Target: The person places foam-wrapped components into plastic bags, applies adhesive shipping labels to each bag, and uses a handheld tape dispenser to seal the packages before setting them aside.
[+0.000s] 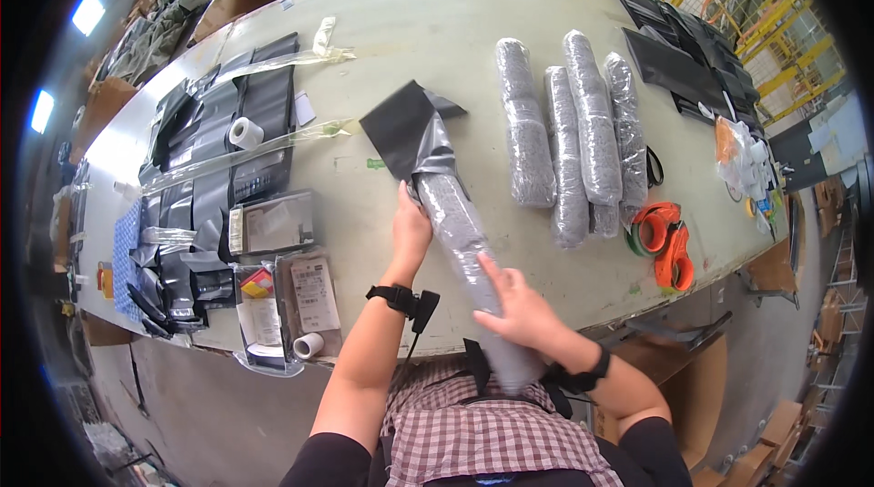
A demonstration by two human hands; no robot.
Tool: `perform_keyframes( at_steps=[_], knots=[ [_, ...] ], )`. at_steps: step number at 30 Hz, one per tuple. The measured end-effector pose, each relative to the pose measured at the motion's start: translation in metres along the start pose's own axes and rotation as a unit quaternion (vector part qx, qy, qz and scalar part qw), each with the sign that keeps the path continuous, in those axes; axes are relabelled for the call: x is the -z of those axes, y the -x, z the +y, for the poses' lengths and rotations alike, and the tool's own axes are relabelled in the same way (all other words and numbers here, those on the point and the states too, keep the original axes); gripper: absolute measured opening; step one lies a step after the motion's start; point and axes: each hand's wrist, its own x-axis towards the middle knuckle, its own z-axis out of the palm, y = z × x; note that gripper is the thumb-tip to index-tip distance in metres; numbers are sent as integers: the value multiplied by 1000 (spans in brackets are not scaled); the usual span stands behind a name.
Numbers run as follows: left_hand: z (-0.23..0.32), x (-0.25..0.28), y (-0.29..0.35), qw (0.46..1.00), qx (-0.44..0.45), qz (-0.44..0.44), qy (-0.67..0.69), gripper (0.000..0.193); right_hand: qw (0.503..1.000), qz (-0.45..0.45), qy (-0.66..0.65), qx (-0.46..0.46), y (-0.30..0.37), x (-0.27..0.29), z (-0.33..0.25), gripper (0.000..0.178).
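Observation:
A long grey roll (457, 230) in clear plastic film slants from my lap up over the table's front edge. Its far end sits inside a black plastic mailing bag (401, 129), whose closed end lies folded on the tabletop. At the bag's mouth my left hand (412, 225) is closed on the bag's edge beside the roll; its fingertips are partly hidden. My right hand (519, 305) grips the roll lower down, thumb and fingers around its upper side. Several similar wrapped rolls (526, 123) lie together to the right.
On the left are stacked black bags (267, 86), a small tape roll (246, 133), and clear trays (273, 223) with labels. Orange tape dispensers (675, 255) stand at the right near the front edge. More black bags (678, 64) and a clear plastic bag (742, 155) lie far right.

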Motion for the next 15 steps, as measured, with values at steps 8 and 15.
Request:
perform_keyframes(
  at_steps=[8,15],
  knots=[
    [-17,23,-2,965,159,-54,203,50,970,218,-110,20,-128,-28,33,65],
    [-26,39,-28,980,107,-107,126,14,965,225,71,115,-218,-8,34,27]
  ],
)
